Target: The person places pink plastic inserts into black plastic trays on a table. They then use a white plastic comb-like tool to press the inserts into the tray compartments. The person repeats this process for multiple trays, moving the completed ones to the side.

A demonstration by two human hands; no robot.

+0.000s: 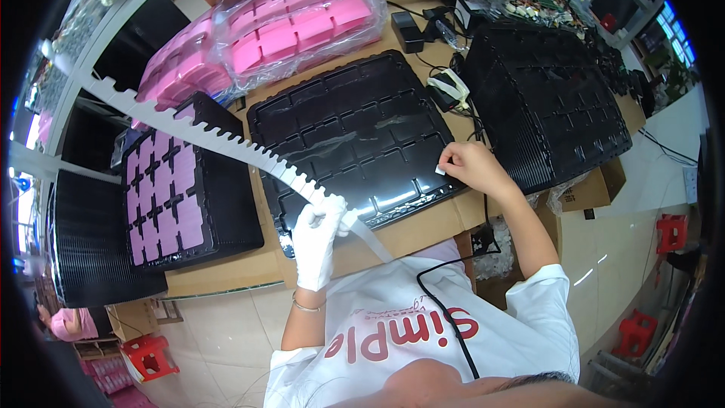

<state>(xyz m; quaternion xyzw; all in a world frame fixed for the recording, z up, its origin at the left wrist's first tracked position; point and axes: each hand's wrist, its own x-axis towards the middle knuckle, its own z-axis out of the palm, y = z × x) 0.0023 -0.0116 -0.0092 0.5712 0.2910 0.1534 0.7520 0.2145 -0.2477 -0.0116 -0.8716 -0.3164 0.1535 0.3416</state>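
White-gloved left hand (pixel 317 245) grips a strip (pixel 219 140); right hand (pixel 477 167) pinches a tab (pixel 439 171) at the tray's (pixel 393 170) right: placing, seemingly, calling for steadiness.

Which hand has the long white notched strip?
The white-gloved left hand holds the strip; the bare right hand pinches only a small white piece.
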